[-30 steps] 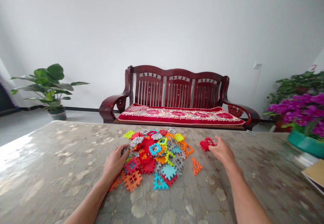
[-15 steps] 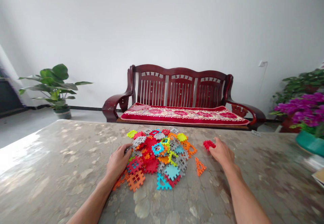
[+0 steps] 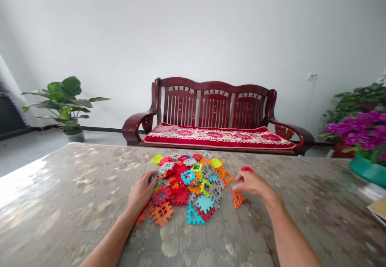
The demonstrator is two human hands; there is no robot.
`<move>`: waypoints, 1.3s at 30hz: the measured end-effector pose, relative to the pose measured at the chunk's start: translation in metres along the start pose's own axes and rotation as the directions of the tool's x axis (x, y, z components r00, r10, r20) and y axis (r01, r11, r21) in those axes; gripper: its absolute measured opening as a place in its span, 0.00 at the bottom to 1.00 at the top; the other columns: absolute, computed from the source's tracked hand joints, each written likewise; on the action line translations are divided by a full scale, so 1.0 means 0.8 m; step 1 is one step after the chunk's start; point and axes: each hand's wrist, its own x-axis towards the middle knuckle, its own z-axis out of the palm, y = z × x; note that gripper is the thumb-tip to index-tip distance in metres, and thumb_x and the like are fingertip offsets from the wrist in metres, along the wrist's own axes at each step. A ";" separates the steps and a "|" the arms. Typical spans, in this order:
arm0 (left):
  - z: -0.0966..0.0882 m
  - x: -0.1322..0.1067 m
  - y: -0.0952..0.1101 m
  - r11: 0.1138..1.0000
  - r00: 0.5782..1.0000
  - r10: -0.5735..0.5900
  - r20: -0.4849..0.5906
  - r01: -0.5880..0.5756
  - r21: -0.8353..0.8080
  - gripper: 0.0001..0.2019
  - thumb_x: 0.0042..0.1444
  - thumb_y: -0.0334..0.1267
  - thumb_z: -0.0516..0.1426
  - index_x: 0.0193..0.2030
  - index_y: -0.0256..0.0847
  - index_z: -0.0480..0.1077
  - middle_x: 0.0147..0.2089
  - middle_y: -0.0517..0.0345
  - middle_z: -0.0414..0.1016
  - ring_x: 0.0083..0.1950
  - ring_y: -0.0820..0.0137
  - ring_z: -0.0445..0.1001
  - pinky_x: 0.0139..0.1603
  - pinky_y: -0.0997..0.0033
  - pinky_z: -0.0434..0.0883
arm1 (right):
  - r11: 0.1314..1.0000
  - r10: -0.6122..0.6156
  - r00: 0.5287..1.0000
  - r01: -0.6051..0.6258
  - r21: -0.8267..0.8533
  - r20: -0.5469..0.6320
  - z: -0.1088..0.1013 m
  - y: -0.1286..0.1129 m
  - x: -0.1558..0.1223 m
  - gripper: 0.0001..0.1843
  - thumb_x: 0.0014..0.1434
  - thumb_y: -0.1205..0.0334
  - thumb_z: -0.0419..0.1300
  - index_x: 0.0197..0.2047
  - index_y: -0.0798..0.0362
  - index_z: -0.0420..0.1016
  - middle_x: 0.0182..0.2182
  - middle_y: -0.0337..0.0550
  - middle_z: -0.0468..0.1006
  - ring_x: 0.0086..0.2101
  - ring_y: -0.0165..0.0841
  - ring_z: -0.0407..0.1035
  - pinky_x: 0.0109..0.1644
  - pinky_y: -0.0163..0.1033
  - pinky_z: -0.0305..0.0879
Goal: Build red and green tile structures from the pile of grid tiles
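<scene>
A heap of interlocking plastic tiles [image 3: 181,196] in red, orange, gray, blue and yellow-green lies on the table. At its left edge is my left hand [image 3: 142,188], its thumb and index finger closed around the edge of a gray tile [image 3: 153,176]; the other fingers are partly hidden. To the right of the heap, my right hand [image 3: 251,184] pinches the upper corner of an orange triangular tile [image 3: 238,199], which has an open middle. Just behind that hand a red tile [image 3: 247,169] lies on the table, partly covered by the fingers.
The patterned table [image 3: 90,202] extends to both sides. A gray tile [image 3: 303,158] lies by its far edge on the right. A teal flowerpot [image 3: 366,170] and a book-like object [image 3: 378,208] stand at the right. Beyond the table is a wooden bench [image 3: 215,102].
My right hand has left the red tile and moved toward me and left, onto the orange triangular tile's top corner. My left hand has stayed in place.
</scene>
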 end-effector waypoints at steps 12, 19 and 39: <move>-0.002 -0.004 0.004 1.000 1.000 0.003 -0.015 -0.003 0.013 0.19 0.61 0.44 0.49 0.54 0.47 0.73 0.54 0.55 0.78 0.53 0.62 0.76 0.53 0.67 0.69 | 0.915 0.125 0.983 -0.063 -0.399 0.132 0.012 -0.048 -0.020 0.04 0.37 0.69 0.63 0.19 0.50 0.76 0.17 0.40 0.76 0.25 0.35 0.72 0.28 0.34 0.57; -0.002 -0.003 0.004 1.000 1.000 0.002 0.008 -0.002 0.007 0.19 0.62 0.44 0.48 0.54 0.47 0.73 0.55 0.54 0.77 0.55 0.61 0.75 0.55 0.65 0.68 | 0.966 0.085 0.995 -0.095 -0.240 -0.051 0.008 -0.046 -0.008 0.07 0.46 0.65 0.58 0.30 0.49 0.76 0.28 0.40 0.81 0.30 0.34 0.74 0.30 0.34 0.58; -0.005 -0.004 0.010 0.999 0.999 -0.033 0.031 0.033 0.004 0.18 0.62 0.43 0.48 0.54 0.47 0.72 0.57 0.55 0.76 0.56 0.61 0.74 0.56 0.64 0.67 | 0.998 0.030 0.910 -0.003 0.066 -0.413 0.082 0.015 0.014 0.20 0.60 0.60 0.44 0.42 0.52 0.77 0.42 0.48 0.81 0.44 0.38 0.74 0.49 0.40 0.65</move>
